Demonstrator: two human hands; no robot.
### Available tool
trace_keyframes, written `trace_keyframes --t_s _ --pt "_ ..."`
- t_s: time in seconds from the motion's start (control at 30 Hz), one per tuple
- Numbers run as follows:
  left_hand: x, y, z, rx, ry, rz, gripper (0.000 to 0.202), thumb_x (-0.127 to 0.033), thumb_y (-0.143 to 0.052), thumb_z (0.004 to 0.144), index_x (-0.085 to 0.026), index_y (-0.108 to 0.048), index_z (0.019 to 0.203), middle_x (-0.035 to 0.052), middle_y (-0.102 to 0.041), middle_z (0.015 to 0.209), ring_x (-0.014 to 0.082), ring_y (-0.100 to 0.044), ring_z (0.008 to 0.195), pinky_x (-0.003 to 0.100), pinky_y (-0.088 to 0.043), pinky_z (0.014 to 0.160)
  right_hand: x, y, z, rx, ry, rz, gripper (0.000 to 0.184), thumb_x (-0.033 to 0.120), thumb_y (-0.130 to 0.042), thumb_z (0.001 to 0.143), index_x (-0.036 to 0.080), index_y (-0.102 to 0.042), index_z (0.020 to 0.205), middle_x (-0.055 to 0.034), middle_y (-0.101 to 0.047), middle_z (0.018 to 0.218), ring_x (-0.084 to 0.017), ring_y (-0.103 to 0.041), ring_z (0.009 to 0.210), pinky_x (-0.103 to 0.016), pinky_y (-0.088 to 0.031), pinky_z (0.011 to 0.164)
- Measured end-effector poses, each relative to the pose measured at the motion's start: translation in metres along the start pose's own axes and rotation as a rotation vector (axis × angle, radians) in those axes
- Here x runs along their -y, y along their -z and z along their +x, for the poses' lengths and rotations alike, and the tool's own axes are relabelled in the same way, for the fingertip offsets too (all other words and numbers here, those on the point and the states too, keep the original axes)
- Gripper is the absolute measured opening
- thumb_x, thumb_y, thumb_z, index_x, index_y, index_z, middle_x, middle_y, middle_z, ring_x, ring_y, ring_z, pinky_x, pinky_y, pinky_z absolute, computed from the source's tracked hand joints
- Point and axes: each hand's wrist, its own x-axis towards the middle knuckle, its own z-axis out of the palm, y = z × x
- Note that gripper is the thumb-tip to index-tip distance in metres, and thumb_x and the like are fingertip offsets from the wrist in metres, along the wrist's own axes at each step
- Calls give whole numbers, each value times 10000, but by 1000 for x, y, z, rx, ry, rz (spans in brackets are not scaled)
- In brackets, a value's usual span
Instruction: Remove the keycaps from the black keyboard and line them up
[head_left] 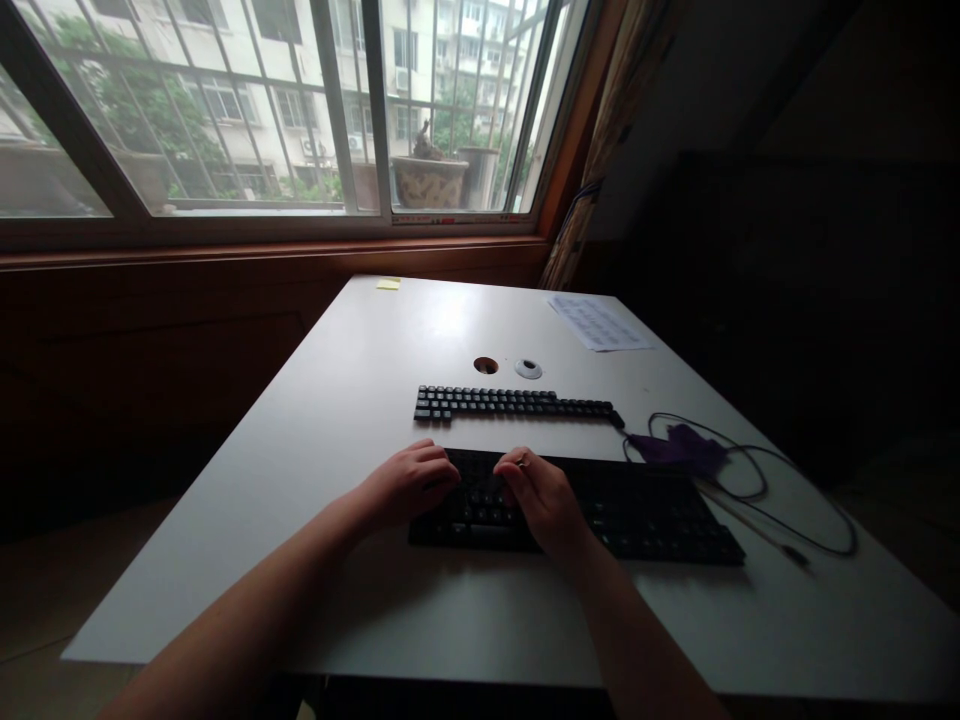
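A black computer keyboard (645,510) lies on the table in front of me. Keys show along its lower left part, while much of the upper and right part looks dark and bare of caps. My left hand (421,478) is curled at the keyboard's upper left edge, fingers bent onto it. Over the left-middle of the keyboard, my right hand (541,495) is closed in a pinch; a small pale glint shows at its fingertips, too small to name. Just beyond, loose black keycaps (510,402) stand lined up in rows.
On the right of the white table (300,420) lie a purple cloth (682,450) and a looped black cable (810,545). Farther back are a round cable hole (486,366), its grey cover (528,369), printed sheets (600,323) and a yellow sticky note (388,284).
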Motion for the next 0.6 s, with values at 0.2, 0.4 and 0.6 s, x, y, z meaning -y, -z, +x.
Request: trace_keyframes --t_s 0.2,0.4,0.6 --pt "0 0 0 7 5 5 130 -187 -541 923 -189 -671 926 56 -627 820 179 -555 781 279 -475 693 7 -6 -1 107 215 -120 158 319 -471 974 220 -556 885 -12 -575 749 -146 -514 625 -280 -404 625" --pt "-2 2 -1 13 7 -3 129 -169 -538 922 -189 -665 936 60 -631 843 176 -566 797 274 -483 694 -1 2 0 -19 -42 -10 267 402 -416 999 216 -571 884 18 -538 627 -141 -520 551 -261 -401 554" --pt "0 -1 -1 3 4 -8 132 -189 -536 926 -189 -669 925 63 -635 834 180 -566 786 285 -488 692 -4 1 5 -73 -242 190 376 519 -406 982 204 -587 886 18 -577 602 -143 -570 515 -258 -438 523"
